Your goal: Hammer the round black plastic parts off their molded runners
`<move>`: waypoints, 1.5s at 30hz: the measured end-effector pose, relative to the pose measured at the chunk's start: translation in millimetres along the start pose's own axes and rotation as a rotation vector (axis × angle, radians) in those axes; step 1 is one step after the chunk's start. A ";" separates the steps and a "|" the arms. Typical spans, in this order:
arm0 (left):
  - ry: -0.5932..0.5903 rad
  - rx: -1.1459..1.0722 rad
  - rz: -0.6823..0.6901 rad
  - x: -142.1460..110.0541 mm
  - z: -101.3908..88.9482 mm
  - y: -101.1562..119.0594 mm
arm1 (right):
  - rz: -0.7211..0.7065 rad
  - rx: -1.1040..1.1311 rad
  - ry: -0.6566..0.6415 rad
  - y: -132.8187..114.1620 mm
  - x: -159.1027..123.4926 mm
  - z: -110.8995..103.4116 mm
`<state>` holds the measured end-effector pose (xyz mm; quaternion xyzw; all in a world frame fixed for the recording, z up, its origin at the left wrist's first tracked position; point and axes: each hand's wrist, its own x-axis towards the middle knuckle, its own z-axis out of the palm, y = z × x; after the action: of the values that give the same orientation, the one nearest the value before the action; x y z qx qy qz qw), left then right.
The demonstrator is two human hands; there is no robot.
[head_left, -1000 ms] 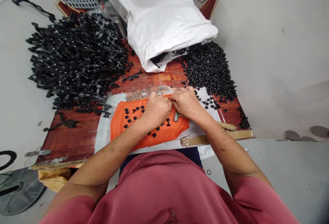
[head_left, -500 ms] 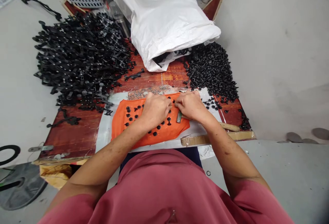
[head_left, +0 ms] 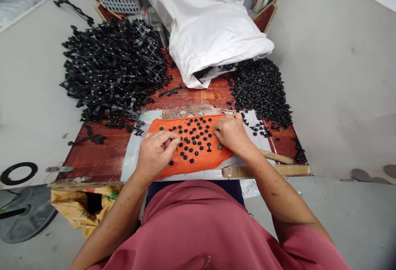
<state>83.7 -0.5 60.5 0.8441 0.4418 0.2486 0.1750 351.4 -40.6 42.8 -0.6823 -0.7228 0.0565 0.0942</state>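
Observation:
An orange cloth (head_left: pixel 185 169) lies flat before me, with several small black mushroom-shaped plastic pieces (head_left: pixel 192 161) scattered over it. Over its left part is my left hand (head_left: pixel 156 152), fingers curled and thumb tip against the index finger. Whatever it pinches, if anything, is too small to make out. At the cloth's right edge my right hand (head_left: pixel 232 133) is closed, fingertips bent down. From under its palm sticks the grey-green end of a small tool (head_left: pixel 220 146); the rest is hidden.
A large heap of black linked plastic parts (head_left: pixel 111 67) stands at the left. Loose black pieces (head_left: pixel 262 92) are piled at the right. Between them hangs a white sack (head_left: pixel 216 26), mouth down. A wooden stick (head_left: pixel 276 157) and taped cardboard strip (head_left: pixel 236 172) lie along the front right edge.
My left hand has moved left, away from my right hand, uncovering black pieces on the cloth. My right hand stays at the cloth's right side. The whole view has shifted slightly.

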 end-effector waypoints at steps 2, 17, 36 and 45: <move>0.051 -0.007 -0.042 -6.5 -6.1 -8.0 | -0.010 0.007 -0.004 1.1 -4.9 -1.1; 0.214 -0.045 -0.339 -70.3 -9.2 -67.8 | -0.026 0.135 0.503 14.6 -76.4 9.2; -0.262 0.351 0.055 54.3 1.4 -69.4 | -0.022 0.182 0.575 3.7 -131.0 79.6; -0.295 0.344 0.008 61.5 -5.4 -82.3 | -0.008 0.123 0.563 1.3 -129.3 77.5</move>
<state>56.2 96.3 38.9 0.8904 0.4439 0.0442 0.0901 342.8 -165.7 -40.8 -0.6612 -0.6661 -0.0920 0.3326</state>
